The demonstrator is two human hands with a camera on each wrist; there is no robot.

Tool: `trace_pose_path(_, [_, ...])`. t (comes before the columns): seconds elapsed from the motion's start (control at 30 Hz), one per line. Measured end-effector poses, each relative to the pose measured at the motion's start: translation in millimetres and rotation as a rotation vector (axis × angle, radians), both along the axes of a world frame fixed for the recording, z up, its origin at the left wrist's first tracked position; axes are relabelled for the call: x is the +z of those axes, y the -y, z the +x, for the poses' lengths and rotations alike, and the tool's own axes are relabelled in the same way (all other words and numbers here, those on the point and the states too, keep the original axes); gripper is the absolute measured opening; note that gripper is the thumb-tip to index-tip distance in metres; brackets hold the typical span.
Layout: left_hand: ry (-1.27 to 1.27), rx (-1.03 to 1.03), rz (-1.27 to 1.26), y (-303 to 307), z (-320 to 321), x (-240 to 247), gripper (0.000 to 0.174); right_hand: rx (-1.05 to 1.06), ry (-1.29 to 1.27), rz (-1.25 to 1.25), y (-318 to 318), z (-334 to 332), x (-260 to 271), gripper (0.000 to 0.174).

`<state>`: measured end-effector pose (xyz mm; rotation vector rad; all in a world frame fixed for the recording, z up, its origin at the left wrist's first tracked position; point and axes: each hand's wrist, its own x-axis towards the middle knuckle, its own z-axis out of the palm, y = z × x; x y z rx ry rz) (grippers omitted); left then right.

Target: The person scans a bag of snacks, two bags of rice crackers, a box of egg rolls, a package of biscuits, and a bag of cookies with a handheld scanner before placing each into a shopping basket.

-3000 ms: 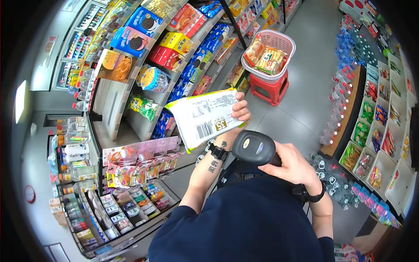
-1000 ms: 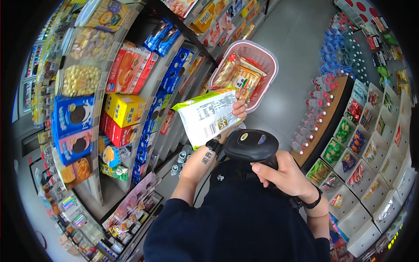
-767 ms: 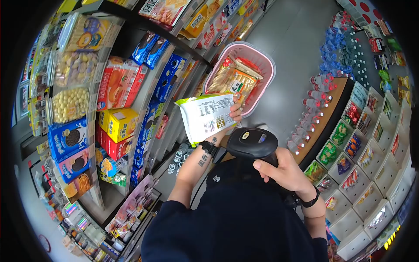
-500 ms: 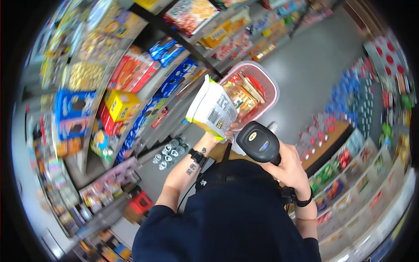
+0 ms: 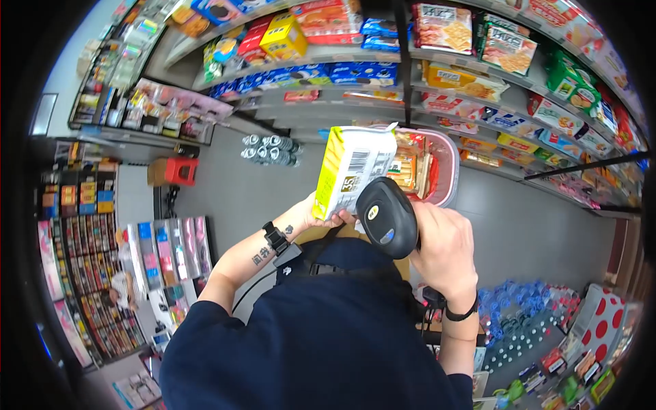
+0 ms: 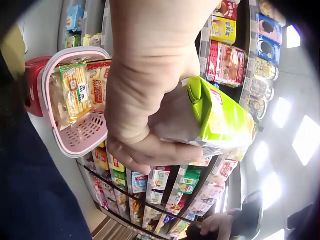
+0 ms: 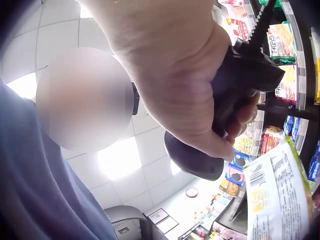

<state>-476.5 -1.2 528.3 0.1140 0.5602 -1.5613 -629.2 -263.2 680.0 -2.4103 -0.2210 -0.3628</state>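
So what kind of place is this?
Probably a small shop, like a convenience store. The shelves hold lots of snack packets, many bottles are grouped together, and the right hand grips what looks like a barcode scanner.

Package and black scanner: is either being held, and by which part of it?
Left grip holds the white-and-green package by its lower edge in the head view; right grip holds the black scanner by its handle.

packet [image 5: 354, 169]: white, lime-green side | scanner [image 5: 387, 217]: black | basket [image 5: 449, 171]: pink | shirt [image 5: 314, 342]: navy | blurred carton [image 5: 600, 322]: seemingly pale grey, red-dotted
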Motion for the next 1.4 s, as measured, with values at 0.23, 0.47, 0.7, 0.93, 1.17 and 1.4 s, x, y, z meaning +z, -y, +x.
trace_pose_path(0.23, [-0.101, 0.107, -0.132, -22, -16, -13, 0.063, 0.083, 0.015, -0.069, 5, -1, 0, 0.026])
trace_pose_path(0.47, [-0.055, 0.111, 0.047, -25, -25, -12, 0.062, 0.083, 0.039, -0.086, 5, -5, -4, 0.025])
trace_pose_path(0.7, [0.423, -0.028, 0.300, -25, -7, -78, 0.049, -0.020, -0.276, 0.038, 16, -31, -34, 0.036])
trace_pose_path(0.93, [1.344, -0.337, 0.982, -20, 11, -164, 0.073, -0.462, -0.646, 0.056, 47, -124, -111, 0.039])
trace_pose_path(1.17, [1.450, -0.241, 0.777, 58, 21, -183, 0.075, -0.756, -0.609, 0.229, 44, -192, -104, 0.037])
trace_pose_path(1.4, [1.266, -0.004, 0.794, 142, 5, -216, 0.073, -0.821, -0.563, 0.309, 21, -212, -89, 0.032])
